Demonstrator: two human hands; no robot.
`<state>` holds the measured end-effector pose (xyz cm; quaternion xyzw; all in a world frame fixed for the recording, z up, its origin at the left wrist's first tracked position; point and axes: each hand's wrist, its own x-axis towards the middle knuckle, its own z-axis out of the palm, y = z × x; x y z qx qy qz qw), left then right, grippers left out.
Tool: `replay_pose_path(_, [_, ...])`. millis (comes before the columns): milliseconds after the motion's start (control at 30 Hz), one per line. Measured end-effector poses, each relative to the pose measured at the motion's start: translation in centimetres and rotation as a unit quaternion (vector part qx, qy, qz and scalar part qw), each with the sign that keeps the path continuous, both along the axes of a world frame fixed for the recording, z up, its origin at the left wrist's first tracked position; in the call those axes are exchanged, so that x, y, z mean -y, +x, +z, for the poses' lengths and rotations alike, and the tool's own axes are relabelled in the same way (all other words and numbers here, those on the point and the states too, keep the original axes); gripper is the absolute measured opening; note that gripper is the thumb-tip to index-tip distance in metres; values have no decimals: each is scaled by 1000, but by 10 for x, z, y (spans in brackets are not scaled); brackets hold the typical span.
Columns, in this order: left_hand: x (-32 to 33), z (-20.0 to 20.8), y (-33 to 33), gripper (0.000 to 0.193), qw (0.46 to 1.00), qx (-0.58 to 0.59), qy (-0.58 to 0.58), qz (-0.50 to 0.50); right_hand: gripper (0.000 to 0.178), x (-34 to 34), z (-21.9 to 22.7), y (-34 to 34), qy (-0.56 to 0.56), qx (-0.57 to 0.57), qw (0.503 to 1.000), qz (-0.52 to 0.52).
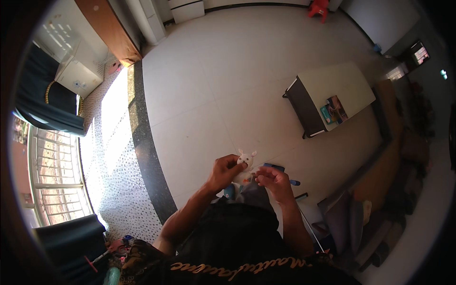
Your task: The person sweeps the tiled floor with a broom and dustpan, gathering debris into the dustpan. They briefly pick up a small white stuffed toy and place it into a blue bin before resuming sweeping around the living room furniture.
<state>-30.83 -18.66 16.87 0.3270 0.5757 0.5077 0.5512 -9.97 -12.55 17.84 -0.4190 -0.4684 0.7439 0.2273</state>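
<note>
A small white toy animal point(245, 158) with upright pinkish ears, dark eyes and an orange patch low on its front is held up over my lap. My left hand point(223, 172) is closed around its left side, with the thumb pressed across it just under the face. Beside the toy's lower right is my right hand point(274, 181), its thumb and fingertips drawn together in a pinch. Whether those fingertips grip part of the toy or something thin is too small to make out. Part of the toy's body is hidden by my left thumb.
A low table point(332, 80) stands ahead to the right, with a teal and dark box point(334, 110) on it. Cushioned seating point(344, 216) lines the right side. A barred window point(61, 178) and dark curtains point(52, 107) are on the left. A red chair point(318, 8) stands far back.
</note>
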Motion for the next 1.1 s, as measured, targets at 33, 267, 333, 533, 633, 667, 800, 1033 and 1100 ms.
replay_pose_path(33, [-6,0,-2,22,1000,-1,-17,2,36,-8,0,-4,-3,5,1000,8])
replay_pose_path(267, [-76,-16,-59,30,995,27,-92,-22,38,-90,-33,-69,-43,-1,998,42])
replay_pose_path(333, [-103,-31,-81,30,993,-17,-115,-20,40,-126,-48,-93,-46,-17,996,68])
replay_pose_path(533, [-217,-21,-144,29,988,-36,-147,22,38,-269,-41,-159,-42,30,991,123])
replay_pose_path(633, [-283,-3,-183,29,991,-10,-131,38,38,-354,-32,-189,-21,22,993,115])
replay_pose_path(667, [-306,-3,-196,30,990,-41,-129,41,39,-378,-33,-196,-18,16,993,116])
replay_pose_path(800, [-409,13,-236,27,991,-1,-104,89,34,-475,-21,-227,-13,18,994,109])
replay_pose_path(1033, [-588,-20,-294,30,992,48,-78,88,34,-639,-35,-302,2,33,989,144])
replay_pose_path(1100, [-650,-36,-313,33,998,14,-67,14,38,-692,-38,-327,2,62,990,126])
